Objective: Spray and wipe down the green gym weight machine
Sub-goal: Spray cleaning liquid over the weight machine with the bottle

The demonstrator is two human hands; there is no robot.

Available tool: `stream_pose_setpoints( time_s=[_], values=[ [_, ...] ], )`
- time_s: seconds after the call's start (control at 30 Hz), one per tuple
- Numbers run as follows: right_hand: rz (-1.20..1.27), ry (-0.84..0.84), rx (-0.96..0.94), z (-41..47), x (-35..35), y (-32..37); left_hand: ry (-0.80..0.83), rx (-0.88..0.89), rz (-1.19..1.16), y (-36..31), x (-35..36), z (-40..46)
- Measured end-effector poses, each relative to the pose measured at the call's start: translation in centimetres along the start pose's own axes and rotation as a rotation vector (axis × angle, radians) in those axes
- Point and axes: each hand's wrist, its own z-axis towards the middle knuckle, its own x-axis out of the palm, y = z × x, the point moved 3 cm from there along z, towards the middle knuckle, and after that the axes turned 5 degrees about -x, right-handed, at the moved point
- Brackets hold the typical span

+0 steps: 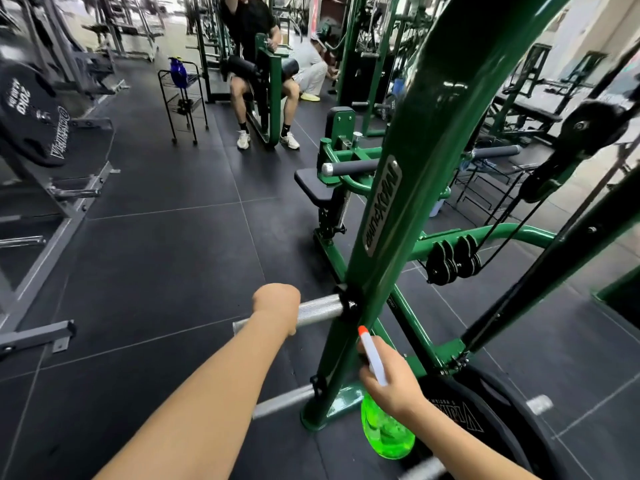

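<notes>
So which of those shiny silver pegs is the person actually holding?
The upper peg on the green upright: the left hand grips it. The lower peg near the base goes untouched, and the right hand holds the spray bottle.

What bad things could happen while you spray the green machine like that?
The spray bottle in the right hand points at the green post from very close, so liquid might drip onto the floor and make it slippery. The left hand grips the silver bar; spray might wet it, and no cloth is visible.
</notes>
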Motion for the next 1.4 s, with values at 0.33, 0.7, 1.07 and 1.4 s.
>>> stream_pose_setpoints(
  time_s=[0.33, 0.7, 1.07, 1.4],
  values=[
    [0.030, -0.131, 0.184, -0.9, 3.2, 2.2, -0.028, 0.139, 0.000, -0.1, 1.1, 0.3],
    [-0.019, -0.132, 0.519, -8.1, 5.4, 1.0, -0.329, 0.792, 0.273, -3.2, 7.6, -4.3],
    [-0.058, -0.191, 0.762, -16.4, -1.5, -4.4, 0.133, 0.730, 0.224, -10.8, 11.8, -4.9],
    [-0.119, -0.138, 0.918, -21.3, -6.3, -13.7, 0.207, 0.682, 0.191, -20.1, 15.4, -7.3]
  ],
)
